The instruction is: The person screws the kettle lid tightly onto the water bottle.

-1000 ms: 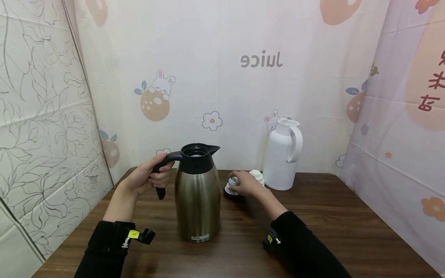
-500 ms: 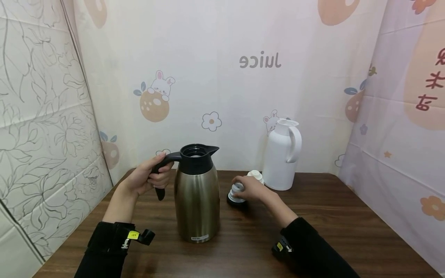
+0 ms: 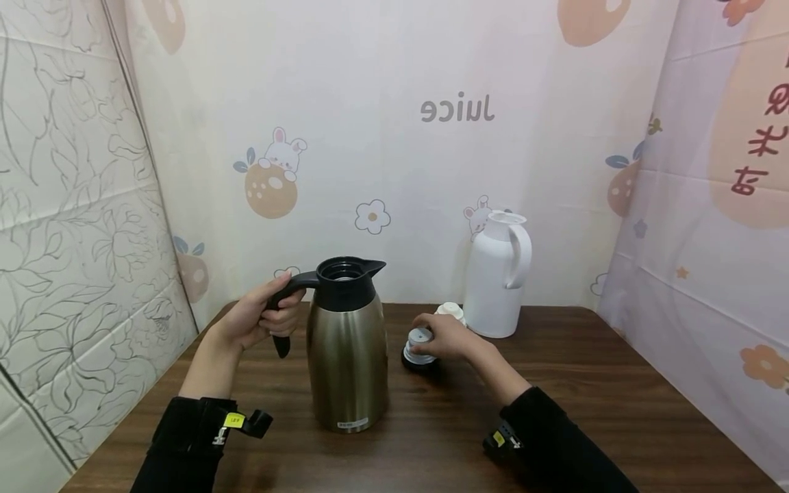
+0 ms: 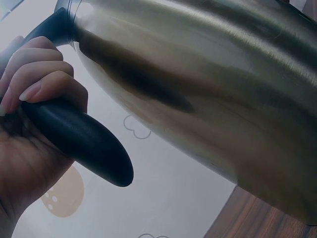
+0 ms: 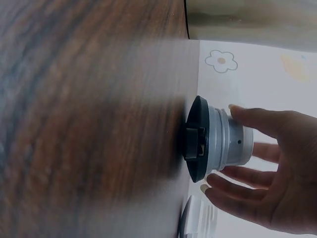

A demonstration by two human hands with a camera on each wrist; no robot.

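A steel vacuum jug (image 3: 348, 363) with a black neck and spout stands upright on the table, its top open with no lid on. My left hand (image 3: 261, 315) grips its black handle (image 4: 81, 141), fingers wrapped round it. Right of the jug, my right hand (image 3: 453, 337) holds a grey-and-black jug lid (image 5: 228, 139) between thumb and fingers. The lid's black rim faces down, at or just over the table; a gap cannot be made out. Behind that hand sits a white lid (image 3: 451, 311), partly hidden.
A white vacuum jug (image 3: 495, 281), lidless with its handle towards the right, stands at the back of the brown wooden table (image 3: 585, 397). Printed cloth (image 3: 394, 157) hangs close behind the table and along both sides.
My right hand has moved slightly right and nearer, and the grey-and-black lid has shifted with it. The left hand keeps its grip on the steel jug's handle.
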